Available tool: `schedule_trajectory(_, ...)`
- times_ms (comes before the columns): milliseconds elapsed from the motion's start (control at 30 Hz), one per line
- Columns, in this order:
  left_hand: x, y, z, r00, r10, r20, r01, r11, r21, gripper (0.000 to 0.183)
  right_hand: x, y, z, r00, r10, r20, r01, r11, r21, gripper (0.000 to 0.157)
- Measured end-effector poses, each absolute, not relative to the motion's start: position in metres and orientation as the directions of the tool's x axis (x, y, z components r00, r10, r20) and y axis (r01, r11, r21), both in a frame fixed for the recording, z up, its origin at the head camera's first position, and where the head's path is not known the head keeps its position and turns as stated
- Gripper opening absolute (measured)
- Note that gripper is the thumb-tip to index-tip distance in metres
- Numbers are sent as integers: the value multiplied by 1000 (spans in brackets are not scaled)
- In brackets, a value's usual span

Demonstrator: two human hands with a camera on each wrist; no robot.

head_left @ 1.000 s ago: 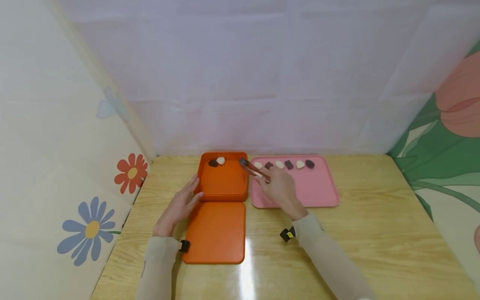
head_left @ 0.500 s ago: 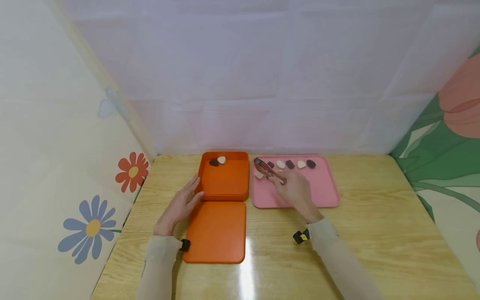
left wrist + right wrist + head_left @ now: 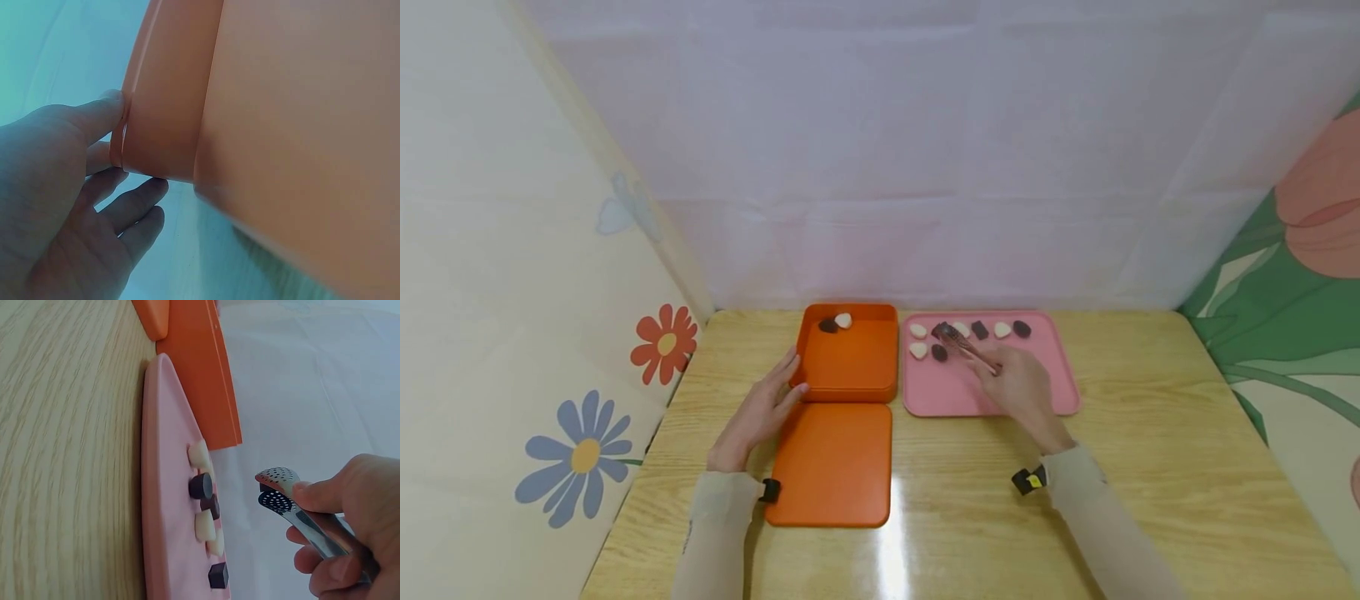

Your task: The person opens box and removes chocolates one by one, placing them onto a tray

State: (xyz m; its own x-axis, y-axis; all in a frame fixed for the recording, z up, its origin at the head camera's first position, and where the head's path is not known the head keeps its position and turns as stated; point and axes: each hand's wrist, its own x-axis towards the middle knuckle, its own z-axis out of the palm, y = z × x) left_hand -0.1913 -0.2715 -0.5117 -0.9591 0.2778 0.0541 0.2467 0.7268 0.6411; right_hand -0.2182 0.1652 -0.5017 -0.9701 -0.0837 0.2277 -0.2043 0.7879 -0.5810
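Note:
My right hand (image 3: 1018, 387) grips a pair of metal tongs (image 3: 967, 346) with perforated, rounded heads. In the head view the heads overlap a dark piece in the back row on the pink tray (image 3: 947, 400). In the right wrist view they are close together above the tray, and I cannot tell whether the dark patch between them is a piece. White pieces (image 3: 918, 351) and dark pieces (image 3: 939, 353), like chocolates, lie in rows; my right hand hides some. My left hand (image 3: 760, 412) touches the near-left corner of the orange box (image 3: 850, 367), fingers nearly straight along its side.
Inside the box, a dark piece (image 3: 828, 325) and a white piece (image 3: 844, 320) sit near the back wall. A flat orange lid (image 3: 835, 471) lies in front of the box on the wooden table (image 3: 1150, 467). A pale cloth backdrop (image 3: 925, 167) stands behind.
My right hand with the tongs has moved right, from the box's right edge to over the tray's back row, uncovering front pieces. My left hand stays at the box.

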Motion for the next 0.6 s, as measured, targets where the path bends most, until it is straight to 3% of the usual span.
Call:
schedule_trajectory(367, -191, -271, -512, -957, 283, 56, 252, 725, 641, 69, -215, 193, -507, -984, -69, 167, -150, 825, -546, 29)
schedule_trajectory(600, -191, -272, -513, -955, 290, 68, 266, 729, 631, 68, -214, 207, -512, -978, -70, 197, -162, 852, -498, 29)
